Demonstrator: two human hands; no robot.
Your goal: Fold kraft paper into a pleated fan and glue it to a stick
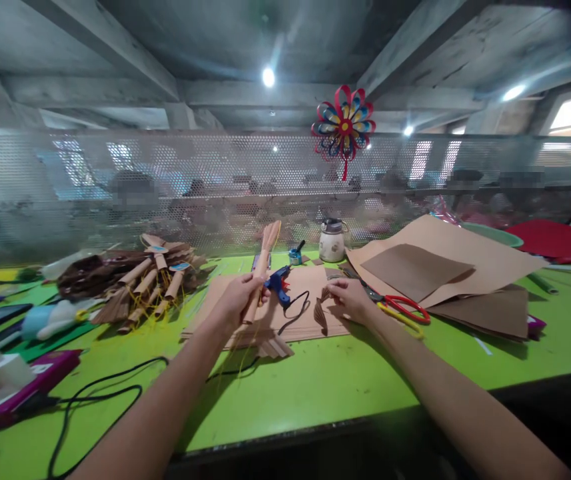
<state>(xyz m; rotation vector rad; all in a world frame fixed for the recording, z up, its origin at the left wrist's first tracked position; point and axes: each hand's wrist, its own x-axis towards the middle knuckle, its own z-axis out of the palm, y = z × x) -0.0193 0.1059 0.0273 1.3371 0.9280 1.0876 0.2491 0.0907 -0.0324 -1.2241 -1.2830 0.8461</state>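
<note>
My left hand is closed around a rolled brown paper piece with a fanned upper end and yellow string, held over a stack of brown paper sheets. In my right hand, fingertips pinch a small pleated brown paper piece above the same stack. Between the hands lies a blue glue gun with a black cable, close to my left fingers. Another pleated paper piece is at the stack's front edge.
Rolled paper pieces with yellow strings are piled left. Red-handled scissors and large brown sheets lie right. A jug and small blue-green jar stand behind. A purple power strip with cables sits front left.
</note>
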